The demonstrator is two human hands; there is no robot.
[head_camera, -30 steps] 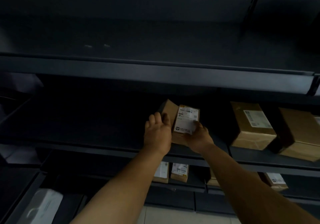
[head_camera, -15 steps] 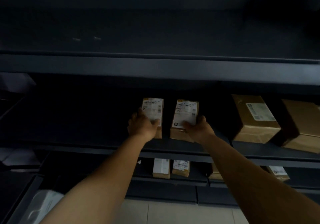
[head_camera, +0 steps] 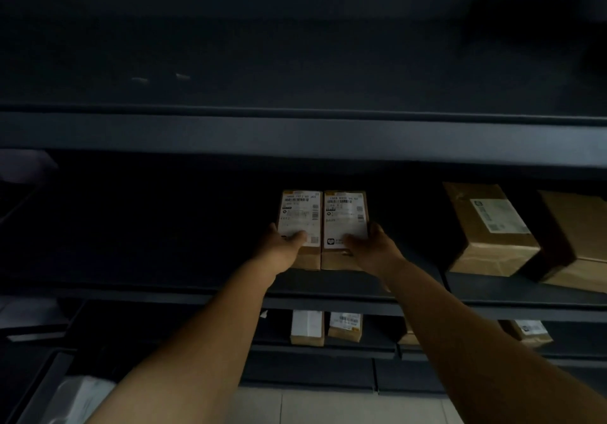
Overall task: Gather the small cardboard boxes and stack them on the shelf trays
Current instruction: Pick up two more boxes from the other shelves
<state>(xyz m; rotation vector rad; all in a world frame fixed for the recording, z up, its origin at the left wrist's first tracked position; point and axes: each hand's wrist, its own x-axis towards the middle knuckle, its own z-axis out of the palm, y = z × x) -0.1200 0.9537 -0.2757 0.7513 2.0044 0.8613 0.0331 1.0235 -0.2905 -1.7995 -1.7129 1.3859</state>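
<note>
A: Start with the big picture. Where does everything sit?

B: A dark shelving unit fills the view. The middle shelf tray (head_camera: 328, 287) carries the work: two small labelled boxes side by side at its centre, and two larger cardboard boxes (head_camera: 489, 230) well apart to the right. A lower tray (head_camera: 328, 351) holds a few more small parcels (head_camera: 307, 327).

A: And the two small ones relative to the person?

B: Straight ahead of both arms, at the front part of the tray. The left box (head_camera: 299, 223) and the right box (head_camera: 345, 223) touch along their long sides, and each long axis runs away from the person, into the shelf. Labels face up.

A: Which hand is on which?

B: The left hand (head_camera: 282, 249) is curled over the near left corner of the left box, thumb on the label. The right hand (head_camera: 371, 246) wraps the near right corner of the right box the same way. Both are partly closed on the boxes, neither flat nor clenched.

A: So neither hand is nearer?

B: They look level, each box directly beyond its own hand. Judging from that, any further push would go along the long axes, deeper onto the tray, or the hands simply let go.
</note>
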